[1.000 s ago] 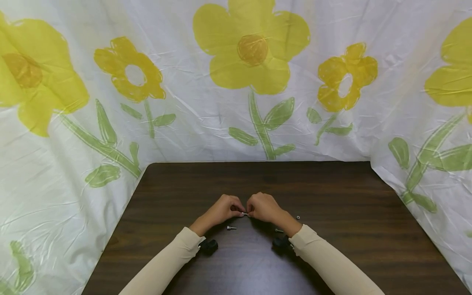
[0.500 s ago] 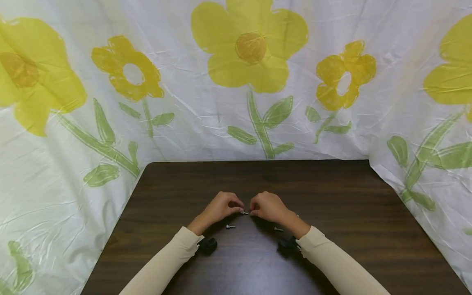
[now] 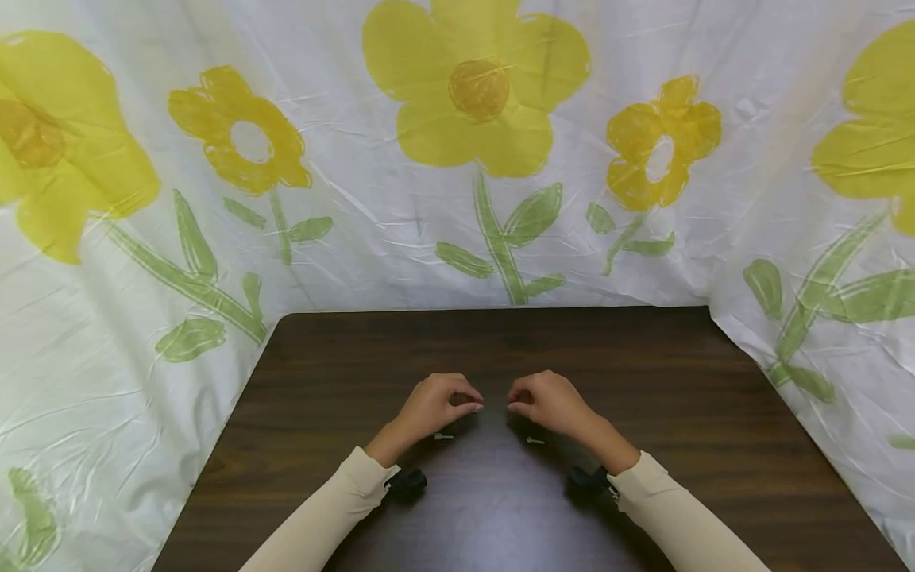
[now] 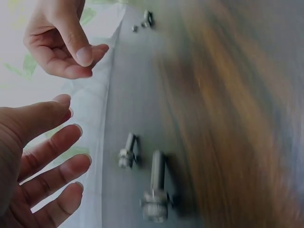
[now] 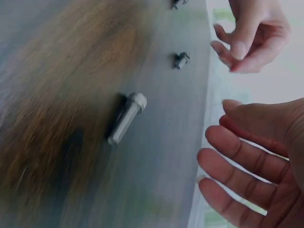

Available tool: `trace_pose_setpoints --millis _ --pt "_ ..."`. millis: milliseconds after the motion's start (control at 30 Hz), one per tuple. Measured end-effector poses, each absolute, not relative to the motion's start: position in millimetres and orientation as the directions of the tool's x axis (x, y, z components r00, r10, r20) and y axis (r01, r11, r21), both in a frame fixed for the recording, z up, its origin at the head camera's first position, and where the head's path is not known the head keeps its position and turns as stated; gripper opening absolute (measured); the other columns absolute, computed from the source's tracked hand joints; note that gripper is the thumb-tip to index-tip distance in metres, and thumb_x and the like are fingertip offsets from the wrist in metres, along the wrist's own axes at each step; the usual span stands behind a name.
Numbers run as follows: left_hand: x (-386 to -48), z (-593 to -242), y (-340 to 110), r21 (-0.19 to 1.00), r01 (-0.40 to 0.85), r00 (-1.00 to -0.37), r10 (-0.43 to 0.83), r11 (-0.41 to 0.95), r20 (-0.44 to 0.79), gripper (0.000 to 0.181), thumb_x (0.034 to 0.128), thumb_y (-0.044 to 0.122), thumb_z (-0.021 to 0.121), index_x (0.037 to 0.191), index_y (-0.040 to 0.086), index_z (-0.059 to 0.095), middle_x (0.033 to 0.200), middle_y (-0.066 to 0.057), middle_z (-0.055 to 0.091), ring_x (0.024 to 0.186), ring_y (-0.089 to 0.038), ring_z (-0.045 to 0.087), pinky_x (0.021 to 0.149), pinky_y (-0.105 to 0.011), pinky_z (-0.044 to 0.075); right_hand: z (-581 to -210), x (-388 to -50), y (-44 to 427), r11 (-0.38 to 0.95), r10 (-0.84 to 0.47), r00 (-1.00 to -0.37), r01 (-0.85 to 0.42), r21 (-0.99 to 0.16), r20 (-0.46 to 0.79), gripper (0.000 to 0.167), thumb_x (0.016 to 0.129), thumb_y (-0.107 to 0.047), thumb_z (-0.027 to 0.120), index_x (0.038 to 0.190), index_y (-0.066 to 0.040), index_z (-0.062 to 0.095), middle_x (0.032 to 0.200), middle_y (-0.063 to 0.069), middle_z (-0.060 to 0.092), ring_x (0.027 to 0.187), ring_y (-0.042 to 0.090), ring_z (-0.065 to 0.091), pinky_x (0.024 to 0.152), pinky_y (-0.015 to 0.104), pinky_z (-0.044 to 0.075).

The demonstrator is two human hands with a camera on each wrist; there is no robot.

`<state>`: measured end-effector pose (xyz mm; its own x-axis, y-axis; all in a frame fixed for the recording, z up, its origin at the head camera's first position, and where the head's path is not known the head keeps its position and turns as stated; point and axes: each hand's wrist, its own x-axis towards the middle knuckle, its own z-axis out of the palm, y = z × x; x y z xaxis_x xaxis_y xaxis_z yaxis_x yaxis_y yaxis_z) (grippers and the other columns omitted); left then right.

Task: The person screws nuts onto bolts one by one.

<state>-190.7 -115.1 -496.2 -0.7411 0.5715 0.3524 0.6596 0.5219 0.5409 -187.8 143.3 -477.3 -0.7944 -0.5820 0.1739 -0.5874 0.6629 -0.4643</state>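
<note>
My left hand (image 3: 439,399) hovers above the table with relaxed fingers, holding nothing. In the left wrist view, a small bolt (image 4: 127,153) lies near its fingertips, with what looks like a nut at its head end. A larger-looking bolt (image 4: 156,204) with a similar collar lies closer to that camera. My right hand (image 3: 552,401) is also off the table, its fingers loosely bent around nothing. Below it lies a socket-head bolt (image 5: 127,118), seen from the right wrist without a nut on its shank. Both hands face each other with a gap between them.
The dark wood table (image 3: 493,342) is backed by a white curtain (image 3: 343,262) with yellow flowers. In the left wrist view, a small nut (image 4: 135,29) lies beside a distant bolt (image 4: 148,19). Black wrist cameras hang under both forearms.
My left hand has let go of the bolt it was pinching, which now lies on the table. My right hand has drawn away to the right, widening the gap between the hands.
</note>
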Motion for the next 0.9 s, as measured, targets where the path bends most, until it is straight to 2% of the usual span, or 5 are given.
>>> trace_pose_setpoints --millis 267,500,900 --pt "-172 -493 -104 0.539 0.639 -0.763 0.541 0.549 0.353 0.013 0.0890 0.024 0.081 0.099 0.015 0.081 0.088 0.009 0.071 0.067 -0.003 0.057 0.057 -0.017 0.046 -478 -179 164 0.642 -0.538 -0.808 -0.578 -0.504 0.241 0.013 0.087 -0.016 0.082 0.098 -0.011 0.077 0.086 -0.008 0.072 0.072 0.003 0.064 0.062 0.023 0.052" --pt "-160 -492 -90 0.534 0.573 -0.818 0.471 0.621 0.329 0.016 0.0897 0.026 0.081 0.101 0.015 0.080 0.089 0.005 0.072 0.070 -0.010 0.064 0.059 -0.018 0.047 -480 -173 181 0.648 -0.520 -0.806 -0.587 -0.484 0.281 0.018 0.085 -0.014 0.084 0.100 -0.010 0.076 0.089 -0.005 0.073 0.074 0.006 0.064 0.064 0.026 0.054" --pt "-149 -494 -65 0.519 0.550 -0.827 0.513 0.654 0.230 0.025 0.0870 0.031 0.083 0.108 0.018 0.079 0.091 0.008 0.071 0.067 0.000 0.056 0.056 -0.015 0.043 -487 -167 215 0.672 -0.484 -0.816 -0.578 -0.463 0.316 0.023 0.079 -0.009 0.087 0.099 -0.010 0.076 0.088 -0.005 0.072 0.072 0.003 0.062 0.062 0.026 0.053"
